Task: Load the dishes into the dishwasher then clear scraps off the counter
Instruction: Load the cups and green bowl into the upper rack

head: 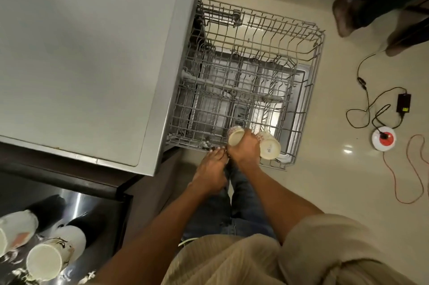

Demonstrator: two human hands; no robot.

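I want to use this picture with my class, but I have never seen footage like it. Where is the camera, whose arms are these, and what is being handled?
There is one picture, from a camera worn on a person's head, looking down. No machine is involved: the two bare arms belong to the wearer. The right hand has its grip closed round a cream paper cup with red print, held upside down over the pulled-out grey wire dishwasher rack. A second, similar cream cup sits upside down in the rack beside that hand. The left hand reaches to the rack's near edge; whether it holds the wire cannot be told. More pale cups stand bottom left on a shiny dark steel counter.
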